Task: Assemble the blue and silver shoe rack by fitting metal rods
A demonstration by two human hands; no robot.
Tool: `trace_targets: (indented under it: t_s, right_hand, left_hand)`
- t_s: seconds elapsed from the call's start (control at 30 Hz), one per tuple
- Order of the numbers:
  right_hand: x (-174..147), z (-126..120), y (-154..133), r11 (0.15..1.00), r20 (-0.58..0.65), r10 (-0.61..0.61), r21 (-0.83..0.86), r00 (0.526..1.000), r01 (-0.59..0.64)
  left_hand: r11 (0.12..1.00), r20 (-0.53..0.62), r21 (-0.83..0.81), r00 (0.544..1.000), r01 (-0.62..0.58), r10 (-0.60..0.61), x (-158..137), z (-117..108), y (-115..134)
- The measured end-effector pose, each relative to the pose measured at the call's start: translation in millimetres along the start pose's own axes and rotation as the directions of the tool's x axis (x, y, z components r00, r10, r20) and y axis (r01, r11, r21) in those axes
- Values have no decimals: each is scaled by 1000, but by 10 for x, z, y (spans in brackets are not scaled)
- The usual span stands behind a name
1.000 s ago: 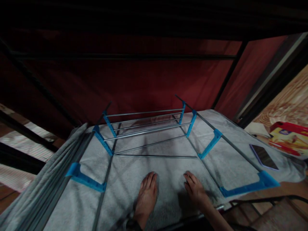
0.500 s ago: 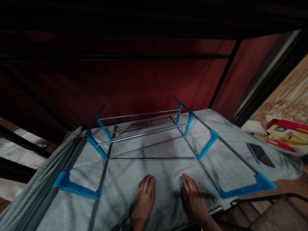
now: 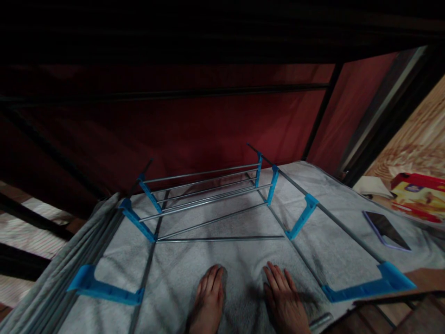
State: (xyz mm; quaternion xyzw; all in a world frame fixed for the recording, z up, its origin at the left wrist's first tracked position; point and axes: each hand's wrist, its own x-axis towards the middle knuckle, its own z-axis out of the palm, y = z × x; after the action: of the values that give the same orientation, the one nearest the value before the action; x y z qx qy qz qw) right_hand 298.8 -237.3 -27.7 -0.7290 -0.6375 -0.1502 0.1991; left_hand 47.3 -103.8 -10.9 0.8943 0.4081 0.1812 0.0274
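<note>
My left hand (image 3: 208, 297) lies flat on the grey blanket (image 3: 243, 287), its fingers stretched out and close together. Flat on the same blanket, my right hand (image 3: 287, 297) has its fingers slightly spread. Neither holds anything. In front of both stands a partly assembled rack of thin metal tubes and blue plastic brackets. One loose-looking tube (image 3: 222, 239) crosses between its sides, nearest my fingertips. A near left bracket (image 3: 107, 290) and a near right bracket (image 3: 368, 287) flank my hands. By my right wrist the end of a metal tube (image 3: 321, 320) shows.
A phone (image 3: 385, 230) lies on the blanket at the right. Beyond it are a red and yellow box (image 3: 420, 195) and a white item (image 3: 372, 186). Dark metal bars (image 3: 167, 94) run before a red backing (image 3: 194, 125). Folded cloth (image 3: 86, 236) bunches along the left edge.
The view has tilted up slightly, so the rack and blanket sit lower in the picture. Both hands stay flat on the blanket; the fingers of my right hand look a little more spread.
</note>
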Motion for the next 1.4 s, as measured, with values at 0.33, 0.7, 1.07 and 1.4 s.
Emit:
trace_targets:
  t_s: [0.33, 0.7, 1.07, 1.4]
  right_hand:
    - [-12, 37, -7, 1000, -16, -13, -3, 1000, 13]
    - [-22, 6, -19, 996, -40, -85, 22, 996, 86]
    - [-12, 48, -80, 991, -198, 40, 130, 979, -15]
    - [50, 124, -31, 976, -112, 85, 210, 990, -60]
  left_hand:
    - [1000, -16, -22, 1000, 19, -20, -1, 35, -10]
    - [998, -30, -10, 998, 55, -55, 39, -58, 25]
    - [998, 12, 1, 998, 64, -64, 47, -132, 41]
    - [995, -17, 26, 995, 97, -97, 33, -140, 57]
